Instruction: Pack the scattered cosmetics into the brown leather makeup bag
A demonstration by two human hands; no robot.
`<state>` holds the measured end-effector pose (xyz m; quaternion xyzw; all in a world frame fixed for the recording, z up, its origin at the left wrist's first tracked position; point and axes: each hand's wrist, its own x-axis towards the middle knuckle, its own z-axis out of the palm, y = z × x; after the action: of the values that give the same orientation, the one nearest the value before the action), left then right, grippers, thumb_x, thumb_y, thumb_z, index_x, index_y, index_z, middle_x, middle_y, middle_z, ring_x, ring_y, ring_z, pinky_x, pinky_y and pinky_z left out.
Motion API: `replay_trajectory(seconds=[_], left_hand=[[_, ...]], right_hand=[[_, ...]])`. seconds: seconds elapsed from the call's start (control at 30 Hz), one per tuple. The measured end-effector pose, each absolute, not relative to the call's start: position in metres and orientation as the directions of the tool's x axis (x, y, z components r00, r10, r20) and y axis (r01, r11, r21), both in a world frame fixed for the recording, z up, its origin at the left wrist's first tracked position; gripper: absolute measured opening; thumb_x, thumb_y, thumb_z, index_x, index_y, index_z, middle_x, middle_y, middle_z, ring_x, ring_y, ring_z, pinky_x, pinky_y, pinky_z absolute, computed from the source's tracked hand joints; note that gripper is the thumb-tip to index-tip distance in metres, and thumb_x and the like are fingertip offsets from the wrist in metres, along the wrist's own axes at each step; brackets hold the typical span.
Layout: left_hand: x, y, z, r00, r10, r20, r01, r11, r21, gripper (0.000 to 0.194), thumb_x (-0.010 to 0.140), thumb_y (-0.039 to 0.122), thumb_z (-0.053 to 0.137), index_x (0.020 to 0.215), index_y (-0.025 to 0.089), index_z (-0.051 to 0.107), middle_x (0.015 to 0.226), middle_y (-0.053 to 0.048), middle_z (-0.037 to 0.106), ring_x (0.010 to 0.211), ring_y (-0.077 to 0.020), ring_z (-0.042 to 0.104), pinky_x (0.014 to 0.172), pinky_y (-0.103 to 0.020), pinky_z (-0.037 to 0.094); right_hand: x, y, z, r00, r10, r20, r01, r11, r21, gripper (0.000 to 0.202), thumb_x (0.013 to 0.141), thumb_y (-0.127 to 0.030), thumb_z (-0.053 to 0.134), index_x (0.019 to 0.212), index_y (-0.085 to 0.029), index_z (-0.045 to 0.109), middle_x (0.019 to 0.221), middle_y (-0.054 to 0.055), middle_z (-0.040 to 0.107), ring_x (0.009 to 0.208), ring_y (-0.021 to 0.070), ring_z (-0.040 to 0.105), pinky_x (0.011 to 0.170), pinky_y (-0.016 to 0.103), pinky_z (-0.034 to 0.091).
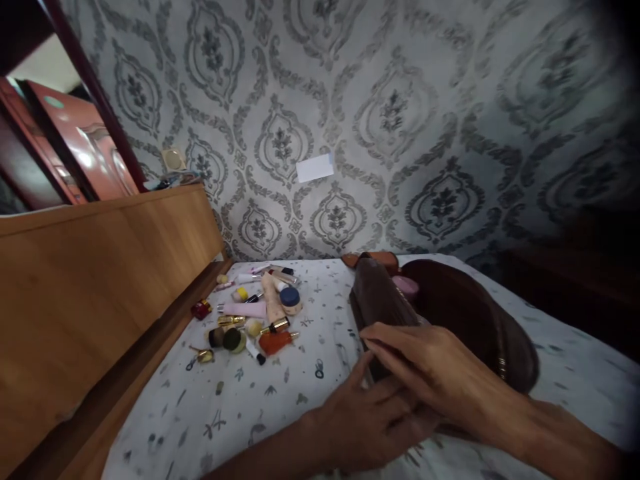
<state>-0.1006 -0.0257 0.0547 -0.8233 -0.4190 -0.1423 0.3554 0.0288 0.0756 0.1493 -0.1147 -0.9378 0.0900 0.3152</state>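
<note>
A dark brown handbag [450,293] lies on the bed sheet at the right, its wide opening facing up. My right hand [425,353] reaches over its near side, fingers together and bent down onto the bag's edge. Just below it, my left hand [370,420] is closed on the same near part of the bag, thumb pointing up. The two hands overlap, and some fingertips are hidden. Inside the opening a pink round item [406,287] shows. Behind the bag rests an orange-brown pouch [383,260].
Left of the bag, several cosmetics lie spread out: a pink tube [245,309], a blue-lidded jar [290,300], an orange bottle [275,342], a dark round pot [233,341] and a key [203,355]. A wooden bed board [110,267] borders the left; a patterned wall [340,120] stands behind.
</note>
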Motion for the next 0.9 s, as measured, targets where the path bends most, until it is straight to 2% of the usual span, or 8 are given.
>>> replay_trajectory(seconds=[0.1,0.2,0.3,0.43,0.57,0.73,0.83,0.9], left_hand=[[-0.126,-0.028,0.039,0.543,0.592,0.595,0.840,-0.365,-0.403,0.031,0.099,0.020,0.041,0.118,0.022,0.066,0.130,-0.006,0.068,0.130,-0.0199,0.053,0.121,-0.053,0.026],[-0.153,-0.027,0.026,0.409,0.627,0.664,0.912,-0.267,-0.310,0.027,0.098,0.019,0.042,0.113,0.017,0.065,0.118,-0.010,0.071,0.122,-0.0220,0.059,0.117,-0.054,0.033],[-0.178,-0.024,0.025,0.184,0.698,0.692,0.982,-0.103,-0.157,0.024,0.094,0.017,0.047,0.112,0.017,0.062,0.121,-0.012,0.069,0.124,-0.0247,0.057,0.110,-0.054,0.040],[-0.203,-0.021,0.029,-0.072,0.712,0.699,0.996,0.082,0.018,0.029,0.087,0.008,0.050,0.114,0.017,0.060,0.123,-0.012,0.066,0.124,-0.0275,0.055,0.106,-0.055,0.044],[-0.217,-0.019,0.027,-0.208,0.711,0.671,0.975,0.205,0.085,0.030,0.086,0.009,0.053,0.114,0.016,0.059,0.125,-0.014,0.064,0.122,-0.0295,0.055,0.106,-0.054,0.044],[-0.216,-0.019,0.026,-0.302,0.770,0.562,0.950,0.289,0.114,0.037,0.087,0.012,0.053,0.123,0.016,0.056,0.129,-0.014,0.060,0.126,-0.0307,0.051,0.112,-0.056,0.038],[-0.213,-0.021,0.029,-0.309,0.778,0.546,0.949,0.286,0.129,0.035,0.088,0.014,0.052,0.123,0.018,0.055,0.131,-0.012,0.058,0.127,-0.0291,0.049,0.113,-0.053,0.036],[-0.218,-0.023,0.034,-0.306,0.751,0.585,0.950,0.284,0.131,0.033,0.090,0.014,0.051,0.122,0.018,0.055,0.131,-0.012,0.058,0.127,-0.0286,0.048,0.113,-0.052,0.036]], right_hand=[[0.021,0.060,0.140,-0.759,0.150,0.634,-0.036,0.962,-0.271,0.030,0.101,-0.025,0.040,0.089,-0.026,0.067,0.076,0.004,0.073,0.063,0.0167,0.071,0.057,0.024,0.057],[0.011,0.038,0.124,-0.638,0.146,0.756,-0.091,0.960,-0.263,0.024,0.098,-0.018,0.043,0.102,-0.025,0.066,0.085,0.005,0.076,0.073,0.0176,0.074,0.067,0.025,0.060],[0.001,0.017,0.098,-0.584,0.147,0.798,-0.136,0.952,-0.275,0.027,0.096,-0.011,0.046,0.112,-0.025,0.062,0.085,0.003,0.076,0.074,0.0167,0.074,0.069,0.024,0.061],[-0.015,0.006,0.049,-0.623,0.179,0.762,-0.164,0.922,-0.351,0.031,0.095,-0.010,0.043,0.115,-0.025,0.061,0.086,0.004,0.077,0.076,0.0181,0.076,0.065,0.024,0.061],[-0.021,0.012,0.011,-0.665,0.273,0.695,-0.153,0.861,-0.484,0.026,0.096,-0.015,0.045,0.113,-0.024,0.063,0.090,0.005,0.078,0.075,0.0186,0.076,0.069,0.023,0.062],[-0.015,0.021,0.002,-0.751,0.428,0.503,-0.039,0.731,-0.681,0.023,0.099,-0.027,0.047,0.111,-0.024,0.066,0.078,0.003,0.075,0.067,0.0176,0.074,0.065,0.022,0.059],[-0.013,0.021,0.005,-0.768,0.455,0.450,-0.018,0.687,-0.726,0.025,0.099,-0.032,0.046,0.109,-0.021,0.067,0.069,0.001,0.072,0.058,0.0161,0.069,0.062,0.021,0.057],[-0.013,0.020,0.008,-0.778,0.453,0.435,-0.014,0.680,-0.734,0.026,0.098,-0.033,0.047,0.108,-0.021,0.068,0.072,0.001,0.073,0.060,0.0157,0.069,0.062,0.021,0.056]])
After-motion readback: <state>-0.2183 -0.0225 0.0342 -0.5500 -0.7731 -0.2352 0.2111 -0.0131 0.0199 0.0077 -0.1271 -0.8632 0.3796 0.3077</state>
